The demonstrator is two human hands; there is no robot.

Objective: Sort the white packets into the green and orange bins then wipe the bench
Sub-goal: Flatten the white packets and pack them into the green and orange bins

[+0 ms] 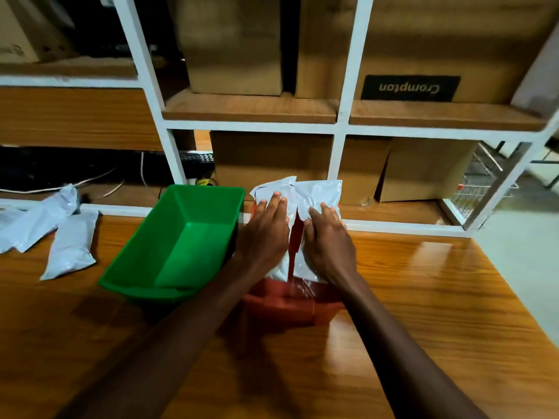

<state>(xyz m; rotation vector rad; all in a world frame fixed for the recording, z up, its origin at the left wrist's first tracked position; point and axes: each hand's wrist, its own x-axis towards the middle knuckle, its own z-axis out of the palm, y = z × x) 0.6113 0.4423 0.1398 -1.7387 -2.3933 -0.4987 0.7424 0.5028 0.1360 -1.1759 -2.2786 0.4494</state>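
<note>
From the head view, two white packets (298,204) are pressed into the orange bin (290,303) at the bench's (423,297) far edge, long axes running away from the person; the left hand (266,231) and right hand (328,237) lie flat on them, fingers straight. Glossy, crinkled packets (54,231) remain near the far left edge, nearer the left hand, beyond the green bin (181,243)

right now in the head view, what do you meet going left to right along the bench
loose white packets → green bin → left hand → right hand, both hands pressing white packets down in the orange bin → bare bench
</note>
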